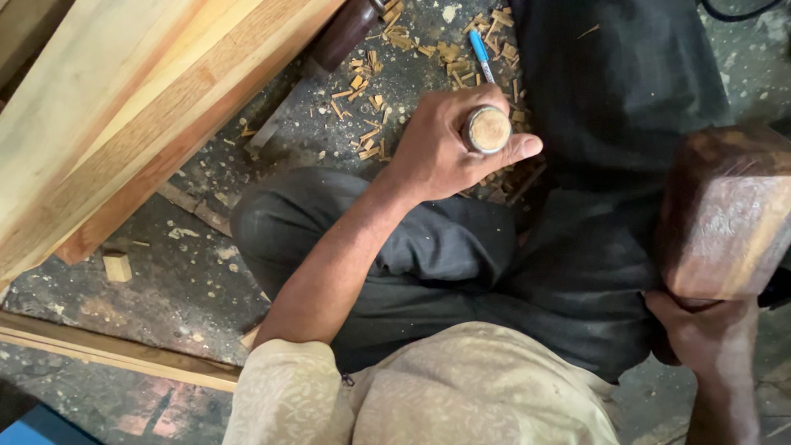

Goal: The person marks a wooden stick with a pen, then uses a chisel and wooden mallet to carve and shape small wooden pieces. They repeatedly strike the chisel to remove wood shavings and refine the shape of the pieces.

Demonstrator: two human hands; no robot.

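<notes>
- The left hand (437,152) has its fingers wrapped around a chisel handle (487,129), above wood chips (371,103).
- The right hand (700,334) has its fingers closed on a wooden mallet (725,214).

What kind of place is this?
Probably a woodworking shop. Wood chips litter the floor, planks lie nearby, and the left hand grips a chisel while the right hand holds a mallet.

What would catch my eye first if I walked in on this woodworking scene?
Probably the left hand at centre, gripping a round wooden tool handle seen end-on above the dark trousers. At the right edge, the right hand holds up a big reddish-brown wooden mallet head. Pale wood chips litter the grey floor near a blue-capped marker, with light wooden planks at upper left.
</notes>
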